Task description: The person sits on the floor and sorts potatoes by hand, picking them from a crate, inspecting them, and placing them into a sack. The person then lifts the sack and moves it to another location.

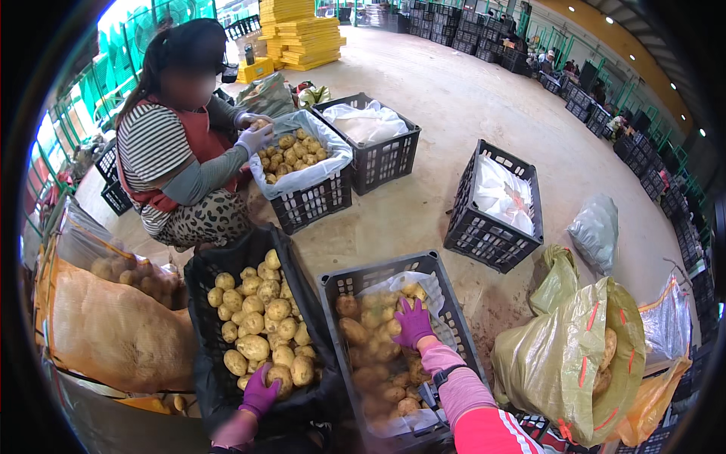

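Note:
My left hand (260, 391), in a purple glove, grips a potato (282, 379) at the near end of a black-lined crate (207, 323) of pale potatoes. My right hand (413, 322), gloved alike, lies palm down with spread fingers on potatoes in the black plastic crate (451, 306) to the right. Whether a potato sits under that palm is hidden. White plastic film (434, 292) lines part of this crate, and a haze blurs the potatoes (368, 363) at its left. A dark band with a grey piece (429, 395) is at my right wrist.
A crouching person (170, 136) in light gloves holds a potato over a lined crate (311, 201). Film-covered crates (385, 164) (493, 238) stand beyond. An open woven sack (550, 346) with potatoes is at right, a full mesh sack (119, 323) at left. Yellow crates (309, 42) are stacked behind.

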A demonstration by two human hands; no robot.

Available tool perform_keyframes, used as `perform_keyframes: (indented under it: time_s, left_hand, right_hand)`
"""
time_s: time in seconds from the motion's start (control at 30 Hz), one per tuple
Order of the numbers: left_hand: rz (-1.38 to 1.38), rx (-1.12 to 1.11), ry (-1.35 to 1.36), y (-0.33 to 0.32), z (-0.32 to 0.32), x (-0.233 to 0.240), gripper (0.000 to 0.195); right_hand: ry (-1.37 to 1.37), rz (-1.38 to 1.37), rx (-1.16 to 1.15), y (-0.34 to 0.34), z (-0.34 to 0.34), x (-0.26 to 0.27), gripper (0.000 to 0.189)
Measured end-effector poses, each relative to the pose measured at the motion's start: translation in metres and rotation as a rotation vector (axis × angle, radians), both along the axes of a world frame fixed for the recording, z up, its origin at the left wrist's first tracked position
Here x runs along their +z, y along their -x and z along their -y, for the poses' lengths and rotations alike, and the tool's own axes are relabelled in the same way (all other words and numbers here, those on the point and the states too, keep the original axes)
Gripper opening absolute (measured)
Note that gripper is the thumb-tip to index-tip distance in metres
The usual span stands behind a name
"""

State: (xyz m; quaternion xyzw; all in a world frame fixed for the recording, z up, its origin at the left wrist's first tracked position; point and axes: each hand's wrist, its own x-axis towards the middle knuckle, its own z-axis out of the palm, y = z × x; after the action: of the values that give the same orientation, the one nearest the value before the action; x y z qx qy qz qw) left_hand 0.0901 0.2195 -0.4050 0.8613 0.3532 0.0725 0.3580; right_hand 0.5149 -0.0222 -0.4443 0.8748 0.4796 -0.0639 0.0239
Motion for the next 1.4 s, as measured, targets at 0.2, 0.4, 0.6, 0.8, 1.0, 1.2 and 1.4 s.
perform_keyframes:
  time_s: [0.2, 0.4, 0.6, 0.8, 1.0, 1.2, 1.4]
  left_hand:
    - [-0.017, -0.002, 0.031, -0.003, -0.001, 0.006, 0.060]
    - [0.101, 0.123, -0.045, -0.003, -0.001, -0.006, 0.057]
    - [0.365, 0.242, 0.286, -0.052, -0.006, 0.106, 0.038]
    - [0.577, -0.235, 1.235, -0.097, 0.099, 0.276, 0.049]
    - [0.722, -0.033, 1.085, -0.142, 0.189, 0.278, 0.048]
    - [0.695, -0.319, 1.268, -0.132, 0.183, 0.276, 0.051]
    - [0.509, -0.594, 0.561, -0.140, 0.203, 0.290, 0.052]
  right_hand:
    - [0.165, -0.149, -0.028, -0.018, -0.008, -0.002, 0.072]
    - [-0.307, -0.833, -0.362, 0.006, -0.006, 0.068, 0.074]
    - [-0.815, -1.902, -0.145, 0.056, 0.066, 0.243, 0.068]
    - [-1.092, -1.972, 0.129, 0.138, 0.096, 0.331, 0.079]
    - [-1.092, -1.615, 0.079, 0.156, 0.110, 0.345, 0.079]
    - [-1.235, -1.447, 0.200, 0.146, 0.121, 0.339, 0.069]
    - [-1.094, -1.178, 0.077, 0.150, 0.119, 0.336, 0.081]
